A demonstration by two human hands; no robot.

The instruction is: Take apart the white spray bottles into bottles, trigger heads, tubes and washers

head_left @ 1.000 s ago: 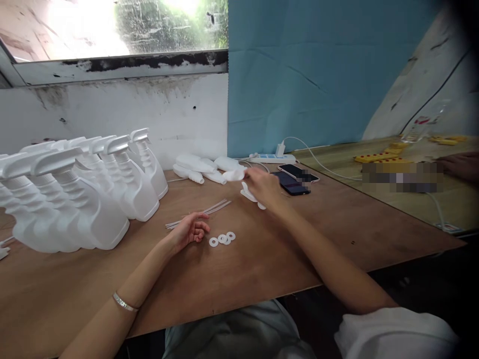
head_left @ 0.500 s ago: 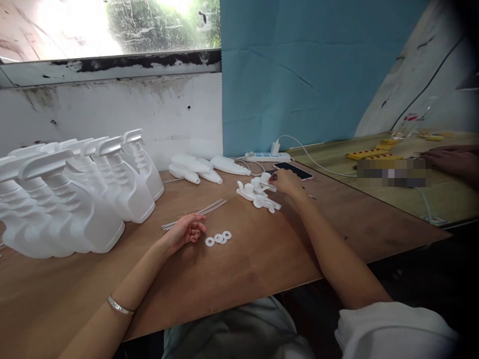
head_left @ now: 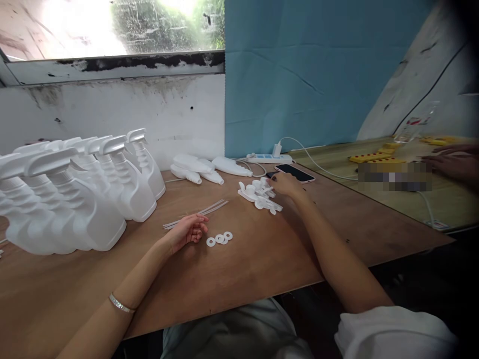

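My right hand (head_left: pixel 287 185) reaches to the far edge of a small pile of white plastic sprayer parts (head_left: pixel 258 195). Its bent fingers close on one part at the pile's right side; the fingertips are partly hidden. My left hand (head_left: pixel 188 231) rests on the brown table, palm turned inward, fingers loosely curled and apart, holding nothing. Beside its fingertips lie several flat white ring washers (head_left: pixel 219 239), some overlapping. Behind that hand is a bundle of thin white tubes (head_left: pixel 213 206).
Several white spray bottles with trigger heads (head_left: pixel 101 199) stand in rows at left. White bottle-shaped pieces (head_left: pixel 200 167) lie by the wall. A phone (head_left: pixel 294 172) and a power strip (head_left: pixel 271 158) sit at the back. Another person's hand (head_left: pixel 447 162) is at the neighbouring table (head_left: pixel 392 199).
My right hand has shifted slightly at the pile, and the sprayer part by its fingers now sits lower. My left hand stays in place. The view has moved slightly.
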